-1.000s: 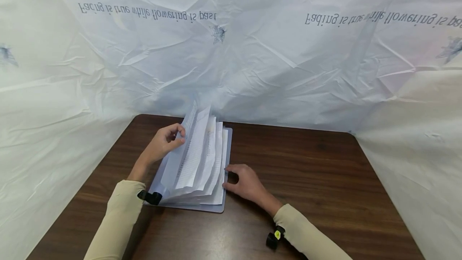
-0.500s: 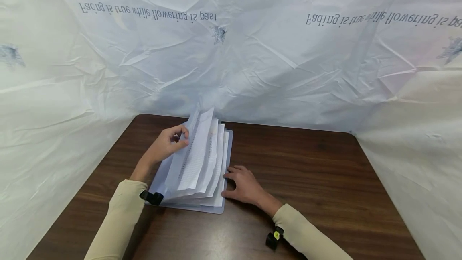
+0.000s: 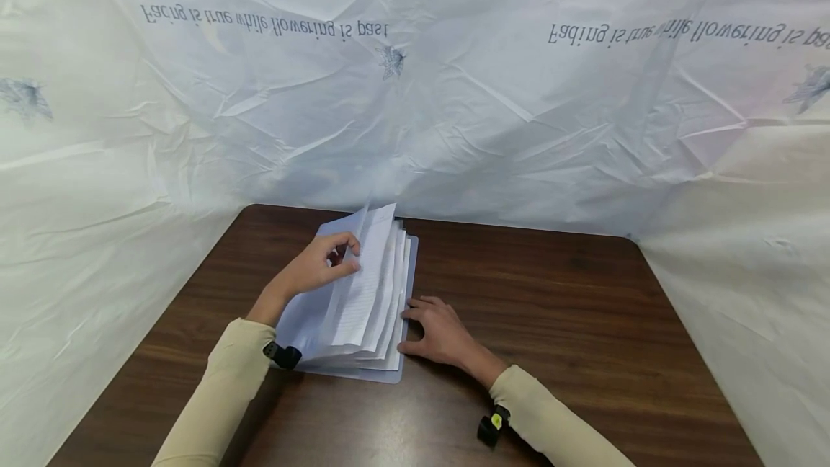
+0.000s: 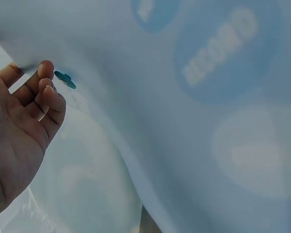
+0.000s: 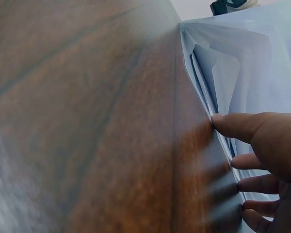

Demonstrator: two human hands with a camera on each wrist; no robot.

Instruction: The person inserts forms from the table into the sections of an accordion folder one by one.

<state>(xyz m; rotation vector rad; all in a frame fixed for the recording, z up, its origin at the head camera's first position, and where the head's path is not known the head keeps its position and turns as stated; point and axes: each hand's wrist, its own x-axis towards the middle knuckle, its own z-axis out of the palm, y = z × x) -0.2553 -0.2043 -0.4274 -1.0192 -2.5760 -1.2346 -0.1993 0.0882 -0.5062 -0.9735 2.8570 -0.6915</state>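
A pale translucent plastic document folder point(image 3: 305, 316) lies on the table with its upper cover raised. White printed papers point(image 3: 366, 294) fan out inside it. My left hand point(image 3: 324, 264) pinches the raised cover between thumb and forefinger, over the papers. In the left wrist view this cover point(image 4: 184, 126) fills much of the picture, and a teal snap button point(image 4: 64, 79) shows close to the fingertips. My right hand point(image 3: 439, 334) rests at the folder's right edge. Its thumb and fingertips touch that edge in the right wrist view, with the fingers relaxed.
The dark wooden table point(image 3: 551, 308) extends to the right of the folder and in front of it. A white printed sheet point(image 3: 454, 128) hangs as a wall behind the table and along both sides. Black wrist cameras point(image 3: 489, 429) sit on both sleeves.
My left hand has moved to the right, bringing the raised cover and upper papers over toward the folder's right side. My right hand's fingers have shifted slightly along the edge.
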